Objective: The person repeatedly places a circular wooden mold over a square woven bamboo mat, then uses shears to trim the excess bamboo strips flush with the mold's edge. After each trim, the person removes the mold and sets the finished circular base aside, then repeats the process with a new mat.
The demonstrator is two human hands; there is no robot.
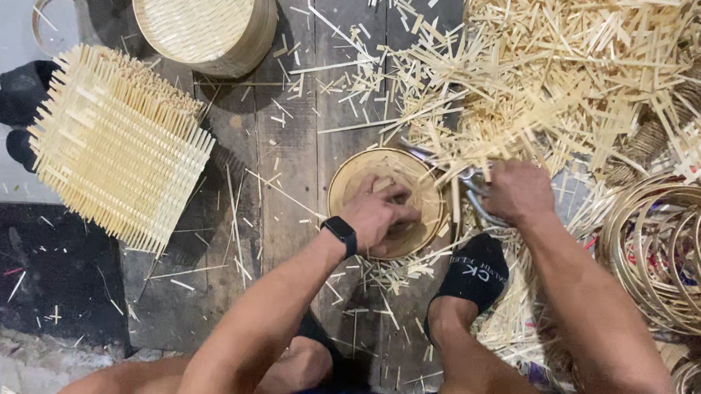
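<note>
While left hand [379, 213] presses flat into round bamboo tray [352, 176], right hand [518, 192] fist-closed on metal shears [475, 192]; tray prob. light, stiff, splintery; hold by rim.

Centre of the frame, a round bamboo tray [385, 199] lies flat on the dark planks, woven base down, pale ring rim up, part hidden by the hand pressing inside it. At its right edge sit metal shears [473, 192], grey blades angled toward the rim, handles hidden in the grip. Cut bamboo slivers [399, 270] litter the planks just below the tray
</note>
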